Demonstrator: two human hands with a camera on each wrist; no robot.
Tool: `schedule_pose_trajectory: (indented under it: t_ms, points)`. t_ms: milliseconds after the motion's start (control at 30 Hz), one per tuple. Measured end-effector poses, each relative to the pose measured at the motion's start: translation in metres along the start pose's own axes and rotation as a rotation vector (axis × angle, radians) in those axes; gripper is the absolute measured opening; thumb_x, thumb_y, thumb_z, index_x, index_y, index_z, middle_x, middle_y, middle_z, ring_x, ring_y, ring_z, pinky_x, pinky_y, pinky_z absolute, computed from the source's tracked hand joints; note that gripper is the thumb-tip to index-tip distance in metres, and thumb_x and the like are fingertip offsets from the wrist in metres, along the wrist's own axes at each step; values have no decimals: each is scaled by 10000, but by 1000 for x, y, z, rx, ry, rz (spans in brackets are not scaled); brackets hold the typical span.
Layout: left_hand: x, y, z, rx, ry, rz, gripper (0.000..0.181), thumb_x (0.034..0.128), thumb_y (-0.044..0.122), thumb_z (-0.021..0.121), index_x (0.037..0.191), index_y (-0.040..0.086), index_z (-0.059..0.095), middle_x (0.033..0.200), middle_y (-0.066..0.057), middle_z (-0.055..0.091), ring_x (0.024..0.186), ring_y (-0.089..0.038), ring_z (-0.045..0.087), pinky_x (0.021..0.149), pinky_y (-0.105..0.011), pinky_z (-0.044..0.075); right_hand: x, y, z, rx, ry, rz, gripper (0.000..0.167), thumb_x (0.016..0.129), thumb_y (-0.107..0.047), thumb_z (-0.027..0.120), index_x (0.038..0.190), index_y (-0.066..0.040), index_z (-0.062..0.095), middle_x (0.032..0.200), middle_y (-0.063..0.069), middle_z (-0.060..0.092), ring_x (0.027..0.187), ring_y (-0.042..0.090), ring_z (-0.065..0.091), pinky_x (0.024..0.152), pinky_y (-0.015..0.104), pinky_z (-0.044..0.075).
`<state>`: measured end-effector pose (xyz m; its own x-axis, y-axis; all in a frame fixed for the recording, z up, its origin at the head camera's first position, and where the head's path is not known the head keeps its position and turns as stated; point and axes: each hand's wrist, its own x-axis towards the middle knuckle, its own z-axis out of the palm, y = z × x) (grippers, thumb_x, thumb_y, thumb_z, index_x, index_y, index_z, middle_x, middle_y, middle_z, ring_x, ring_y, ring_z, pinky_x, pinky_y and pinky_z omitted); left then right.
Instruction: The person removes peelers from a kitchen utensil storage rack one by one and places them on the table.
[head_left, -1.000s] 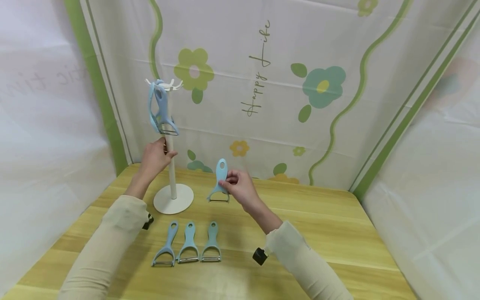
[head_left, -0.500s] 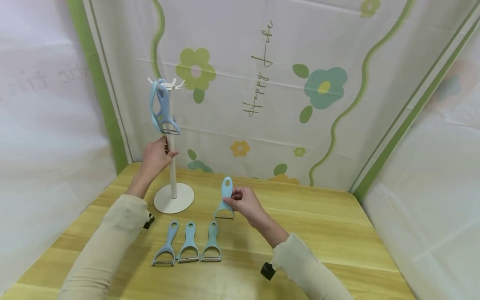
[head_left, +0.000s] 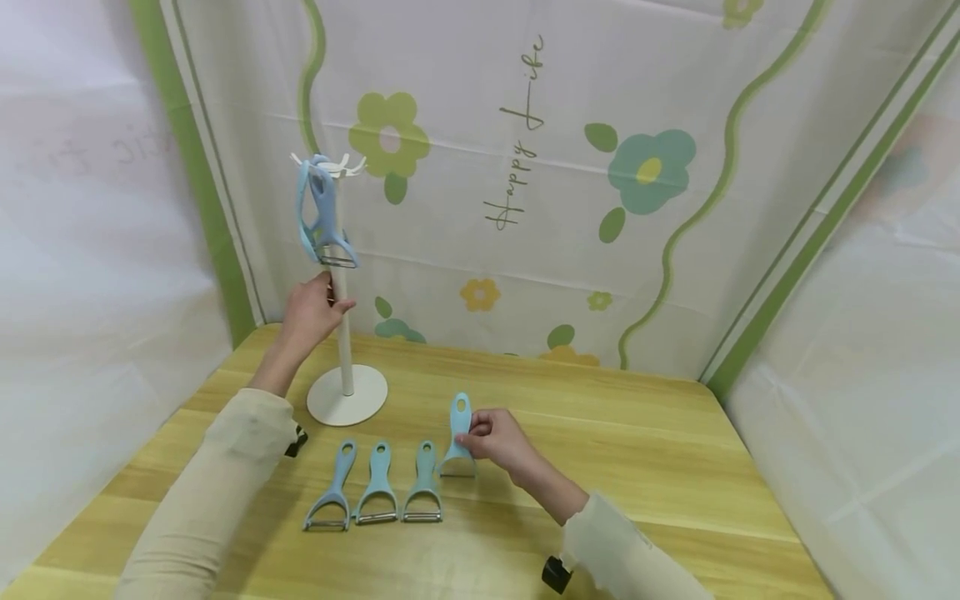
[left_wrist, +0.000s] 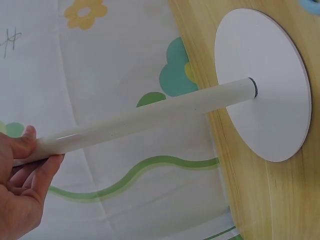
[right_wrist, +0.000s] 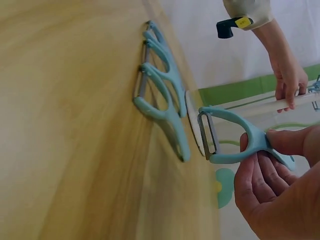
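Observation:
My left hand (head_left: 309,312) grips the white pole (head_left: 344,350) of a stand; in the left wrist view thumb and fingers (left_wrist: 47,167) curl round that pole (left_wrist: 150,117). Blue peelers (head_left: 325,208) hang from the hooks at the stand's top. My right hand (head_left: 501,437) pinches a light blue peeler (head_left: 459,425) by its handle, blade end down, just right of the row on the table. The right wrist view shows this peeler (right_wrist: 255,140) between thumb and fingers, with its blade over the table side; whether it touches the table cannot be told.
Three peelers lie side by side on the wooden table: a blue one (head_left: 339,483), a light blue one (head_left: 379,479) and a green-blue one (head_left: 425,477). The stand's round white base (head_left: 326,402) is behind them. A printed curtain (head_left: 555,275) hangs at the back.
My right hand has moved down and slightly right with the light blue peeler, from beside the stand to beside the row. My left hand has stayed on the pole.

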<state>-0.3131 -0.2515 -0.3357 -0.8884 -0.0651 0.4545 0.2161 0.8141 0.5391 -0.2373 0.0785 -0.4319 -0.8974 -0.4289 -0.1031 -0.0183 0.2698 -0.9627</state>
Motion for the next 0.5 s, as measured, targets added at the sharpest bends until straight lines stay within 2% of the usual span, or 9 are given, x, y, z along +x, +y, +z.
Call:
schedule_pose_trajectory:
  t_ms: [167, 333, 500]
  points:
    - [-1, -1, -1, -1, 3, -2, 291, 939, 118, 690, 1077, -104, 562, 1053, -340, 683, 947, -460, 698, 751, -534, 588, -7, 9, -1, 32, -14, 27, 195, 912, -17, 683, 1058, 66, 584, 761, 79, 729, 788, 147, 716, 746, 341, 625]
    - [-1, -1, -1, 2, 1, 3, 289, 938, 117, 691, 1074, -103, 564, 1051, -339, 683, 950, -458, 698, 755, -534, 589, -12, 17, -1, 42, -20, 45, 255, 895, 21, 680, 1110, 78, 555, 739, 42, 712, 729, 121, 692, 698, 306, 613]
    - [-1, -1, -1, -2, 2, 6, 290, 944, 122, 685, 1082, -103, 566, 1055, -341, 682, 959, -461, 696, 761, -538, 588, -16, 26, 0, 29, -14, 81, 299, 879, 34, 682, 1142, 80, 549, 710, -2, 674, 658, 81, 622, 607, 231, 522]
